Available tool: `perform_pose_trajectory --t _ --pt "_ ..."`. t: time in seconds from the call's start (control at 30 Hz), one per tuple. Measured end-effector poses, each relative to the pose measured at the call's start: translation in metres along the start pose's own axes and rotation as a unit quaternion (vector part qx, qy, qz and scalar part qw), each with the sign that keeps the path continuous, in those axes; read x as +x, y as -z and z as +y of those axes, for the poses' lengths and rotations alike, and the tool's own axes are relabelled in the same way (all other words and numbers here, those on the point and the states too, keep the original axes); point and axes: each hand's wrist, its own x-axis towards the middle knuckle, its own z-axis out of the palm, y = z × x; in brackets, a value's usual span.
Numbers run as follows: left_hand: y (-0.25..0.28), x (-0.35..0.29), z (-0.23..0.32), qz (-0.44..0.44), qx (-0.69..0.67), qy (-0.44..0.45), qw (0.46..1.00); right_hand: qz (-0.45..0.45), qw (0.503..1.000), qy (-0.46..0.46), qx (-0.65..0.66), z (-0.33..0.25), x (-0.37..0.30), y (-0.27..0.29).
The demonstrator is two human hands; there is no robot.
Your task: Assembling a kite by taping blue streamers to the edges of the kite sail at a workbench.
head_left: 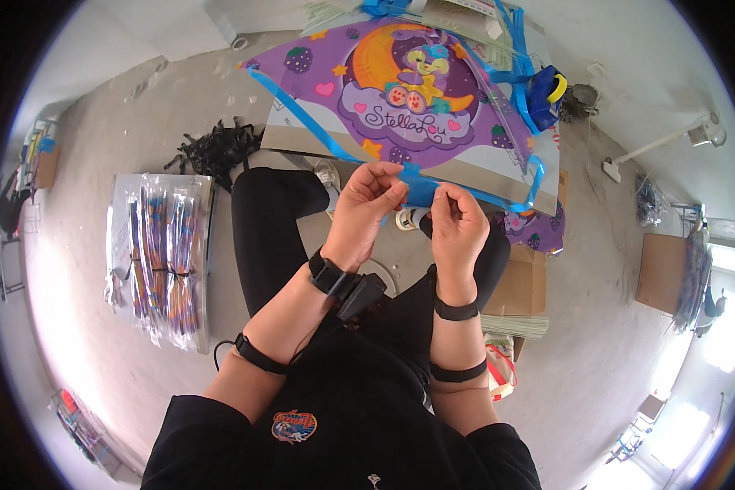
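left of the kite, clear packets of striped strips are laid on the floor. at the kite's lower tip, its blue ribbon edging is pinched by the left hand, fingers closed on it, and likewise gripped by the right hand. right of the kite, a cardboard box is seen.

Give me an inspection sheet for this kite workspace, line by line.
Surface: grey concrete floor, littered with scraps.
Job's things: purple kite edged with blue ribbon, lying on a cardboard sheet.
Clutter: black strap pile, bagged striped strips, tape roll, cardboard box, blue and yellow reel.
Grippers: left hand and right hand both pinch the ribbon at the kite's near corner.
Cables: thin black lead by the left forearm.
Surroundings: white lamp, shelving at the edges.
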Motion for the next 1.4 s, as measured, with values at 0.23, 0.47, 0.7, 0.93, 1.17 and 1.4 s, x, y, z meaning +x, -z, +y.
perform_pose_trajectory --t 0.23,0.47,0.7,0.93,1.17,1.4 --pt "0.004 -0.006 0.016 -0.039 -0.071 0.020 0.997 0.082 0.996 0.004 -0.037 -0.020 0.005 0.000" --pt "0.009 -0.007 0.035 -0.074 -0.156 0.112 0.979 0.135 0.982 0.070 -0.113 -0.029 0.004 -0.003" --pt "0.013 -0.007 0.035 -0.066 -0.251 0.173 0.950 0.136 0.939 0.158 -0.272 -0.030 0.002 0.000" --pt "0.014 -0.007 0.031 -0.080 -0.258 0.166 0.948 0.136 0.942 0.179 -0.249 -0.028 0.005 0.005" --pt "0.016 -0.002 0.039 -0.083 -0.233 0.172 0.954 0.124 0.963 0.134 -0.200 -0.030 0.004 0.009" --pt "0.020 0.004 0.040 -0.129 -0.098 0.155 0.975 0.073 0.947 0.167 -0.266 -0.041 0.006 0.009"
